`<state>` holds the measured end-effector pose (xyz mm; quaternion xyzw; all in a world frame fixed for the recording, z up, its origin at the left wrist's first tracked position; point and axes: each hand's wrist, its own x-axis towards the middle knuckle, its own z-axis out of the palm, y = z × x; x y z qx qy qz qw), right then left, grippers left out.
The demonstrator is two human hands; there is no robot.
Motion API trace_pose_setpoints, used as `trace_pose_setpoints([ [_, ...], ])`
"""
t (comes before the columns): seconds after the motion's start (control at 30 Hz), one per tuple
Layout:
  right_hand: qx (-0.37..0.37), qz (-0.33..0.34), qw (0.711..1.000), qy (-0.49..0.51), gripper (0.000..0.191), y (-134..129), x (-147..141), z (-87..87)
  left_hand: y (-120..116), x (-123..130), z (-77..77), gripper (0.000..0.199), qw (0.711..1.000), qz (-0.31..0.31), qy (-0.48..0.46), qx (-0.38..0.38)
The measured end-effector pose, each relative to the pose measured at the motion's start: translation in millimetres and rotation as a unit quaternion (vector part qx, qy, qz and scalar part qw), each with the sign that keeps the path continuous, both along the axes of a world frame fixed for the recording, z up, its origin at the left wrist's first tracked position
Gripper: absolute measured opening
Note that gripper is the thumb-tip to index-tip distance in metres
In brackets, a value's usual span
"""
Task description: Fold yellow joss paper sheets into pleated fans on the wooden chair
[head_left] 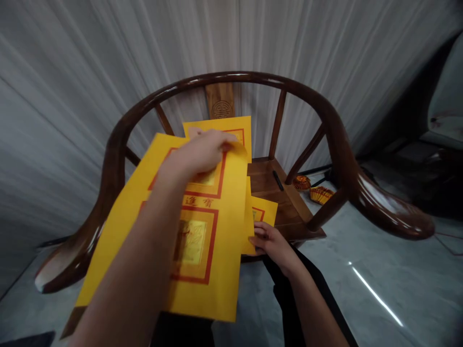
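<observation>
Above the wooden armchair [231, 77]: yellow sheets [224, 250] with red borders and gold-foil panels, fanned out and overlapping (a fair handful).
Left fingers [220, 140]: closed together across the top sheet; whether they grip it, I cannot tell.
Right fingers [258, 236]: curled around the sheets' lower edge, holding them.
Beyond the right fingers: a black stick [278, 180] on the seat, folded gold paper pieces [321, 195] on the floor [361, 270].
</observation>
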<state>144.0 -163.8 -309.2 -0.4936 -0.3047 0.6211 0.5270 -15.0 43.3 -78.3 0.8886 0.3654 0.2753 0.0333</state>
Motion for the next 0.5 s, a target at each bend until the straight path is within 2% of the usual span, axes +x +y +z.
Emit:
trace_pose_setpoints([
  [0.03,-0.008,-0.004,1.0,0.005,0.051,-0.5,-0.9,1.3,6.3,18.8,-22.7,0.03,0.998,-0.034,0.041,-0.016],
  [0.1,-0.012,-0.015,1.0,0.018,0.055,-1.8,-3.7,4.1,14.2,44.7,-70.1,0.039,0.996,-0.049,0.073,-0.014],
  [0.17,-0.001,-0.019,0.999,0.028,0.059,-3.3,-6.6,7.1,20.2,57.0,-112.0,0.047,0.995,-0.058,0.081,-0.026],
  [0.23,-0.005,-0.023,0.999,0.036,0.054,-4.2,-8.3,10.3,27.3,61.2,-145.0,0.054,0.995,-0.06,0.065,-0.037],
  [0.3,-0.039,-0.038,0.997,0.048,0.044,-3.5,-9.0,13.0,36.1,62.9,-169.5,0.058,0.996,-0.055,0.053,-0.049],
  [0.37,-0.071,-0.056,0.994,0.058,0.038,-1.0,-10.3,13.8,45.2,65.7,-187.0,0.061,0.996,-0.05,0.044,-0.054],
  [0.5,-0.065,-0.069,0.995,0.033,0.055,6.0,-21.7,4.7,58.9,74.8,-206.0,0.061,0.997,-0.057,0.034,-0.049],
])
